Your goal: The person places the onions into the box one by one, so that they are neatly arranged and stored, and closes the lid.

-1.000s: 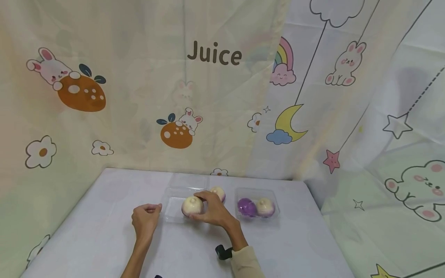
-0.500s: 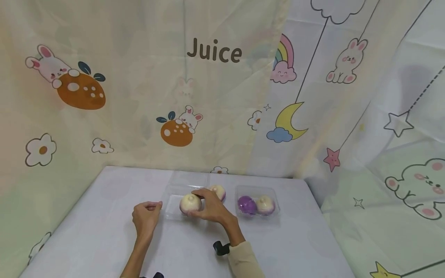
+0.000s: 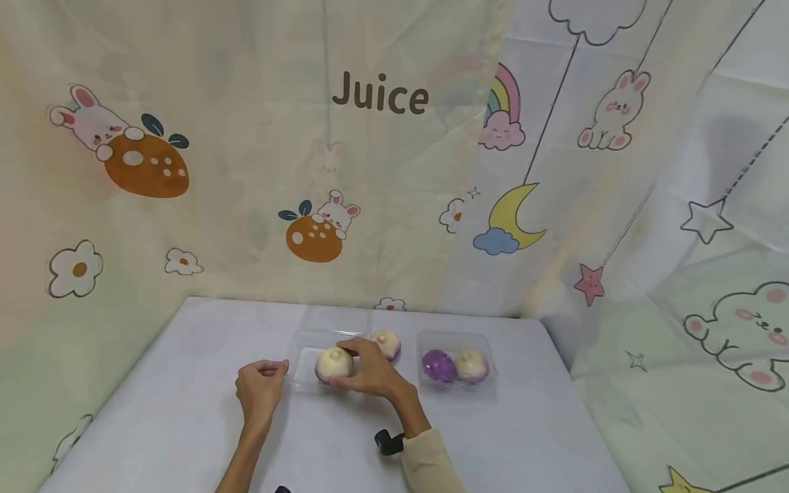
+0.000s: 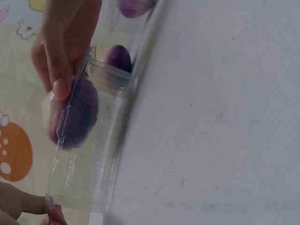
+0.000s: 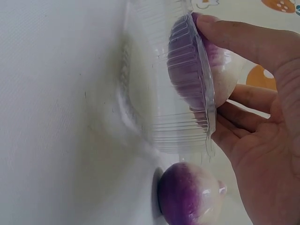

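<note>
My right hand (image 3: 372, 370) grips a purple-and-cream turnip (image 3: 333, 364), thumb and fingers on its sides. In the right wrist view, that turnip's purple lower half (image 5: 186, 65) shows through the wall of a clear plastic box (image 5: 183, 131), below the rim; a gap lies between it and the base. My left hand (image 3: 260, 392) pinches the box's near rim corner in the left wrist view, thumb and finger (image 4: 33, 203) on either side of it. The box's hinged lid (image 3: 335, 319) lies back behind it. Another turnip (image 3: 385, 345) rests on the table just right of the box.
Farther right stands a second clear box (image 3: 487, 342) with two turnips (image 3: 439, 366) side by side in it. A white table (image 3: 505, 445) carries everything. Printed curtains (image 3: 401, 171) hang behind and at the sides. A black wrist camera (image 3: 388, 442) sits on my right wrist.
My right hand has shifted slightly left with the turnip, over the box's middle. The left hand stays at the box's edge. The other turnips have not moved.
</note>
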Action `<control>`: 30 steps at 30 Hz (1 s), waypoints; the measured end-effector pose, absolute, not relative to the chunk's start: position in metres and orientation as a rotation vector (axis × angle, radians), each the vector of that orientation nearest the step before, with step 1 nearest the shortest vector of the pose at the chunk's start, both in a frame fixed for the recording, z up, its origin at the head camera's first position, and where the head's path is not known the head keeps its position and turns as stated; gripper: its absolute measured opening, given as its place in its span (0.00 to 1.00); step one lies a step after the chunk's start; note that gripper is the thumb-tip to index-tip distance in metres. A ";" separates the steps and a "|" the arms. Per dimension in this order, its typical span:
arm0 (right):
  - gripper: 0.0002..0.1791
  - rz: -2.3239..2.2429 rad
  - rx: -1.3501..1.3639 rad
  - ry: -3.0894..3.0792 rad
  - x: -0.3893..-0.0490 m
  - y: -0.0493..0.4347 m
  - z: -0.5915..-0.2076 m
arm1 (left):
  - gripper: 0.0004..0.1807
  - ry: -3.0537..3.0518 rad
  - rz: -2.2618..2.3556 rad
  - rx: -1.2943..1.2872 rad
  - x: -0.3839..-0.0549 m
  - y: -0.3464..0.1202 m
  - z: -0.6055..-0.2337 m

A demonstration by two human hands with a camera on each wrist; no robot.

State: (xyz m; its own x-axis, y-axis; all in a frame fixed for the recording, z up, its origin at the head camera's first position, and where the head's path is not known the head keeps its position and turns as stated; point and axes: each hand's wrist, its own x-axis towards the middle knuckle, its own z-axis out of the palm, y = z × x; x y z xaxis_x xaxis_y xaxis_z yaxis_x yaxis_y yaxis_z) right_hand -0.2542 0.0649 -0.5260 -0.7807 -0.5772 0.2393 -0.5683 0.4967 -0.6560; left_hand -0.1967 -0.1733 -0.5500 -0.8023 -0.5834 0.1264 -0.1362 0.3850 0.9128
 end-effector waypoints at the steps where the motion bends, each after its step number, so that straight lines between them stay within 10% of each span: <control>1: 0.40 -1.174 -1.037 2.710 -0.255 0.065 -0.526 | 0.12 -2.220 -1.403 0.617 -0.197 -0.173 -0.550; 30: 0.39 -1.167 -1.035 2.697 -0.260 0.041 -0.531 | 0.12 -2.209 -1.378 0.632 -0.198 -0.174 -0.552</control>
